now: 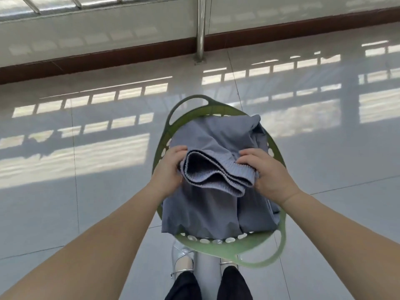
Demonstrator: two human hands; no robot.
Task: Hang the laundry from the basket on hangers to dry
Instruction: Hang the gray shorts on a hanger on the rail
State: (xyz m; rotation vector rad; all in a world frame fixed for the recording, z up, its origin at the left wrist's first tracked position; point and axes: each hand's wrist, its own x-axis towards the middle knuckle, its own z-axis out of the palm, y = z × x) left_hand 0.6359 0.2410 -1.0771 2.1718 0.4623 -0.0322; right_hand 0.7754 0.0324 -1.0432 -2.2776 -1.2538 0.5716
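Note:
A green plastic laundry basket [263, 257] with two loop handles stands on the floor just in front of my feet. A grey-blue garment [207, 135] with a ribbed knit hem fills it and spills over its near rim. My left hand [167, 171] grips the left end of the ribbed hem. My right hand [268, 169] grips the hem's right end, fingers curled over the fabric. The hem sags in a fold between the two hands, lifted a little above the rest of the cloth. No hanger is in view.
Pale glossy floor tiles [86, 191] spread all around the basket. A low wall with a dark red skirting [108, 55] runs along the far side, with a metal railing post [200, 29] bolted to the floor. My silver shoes [181, 263] are below the basket.

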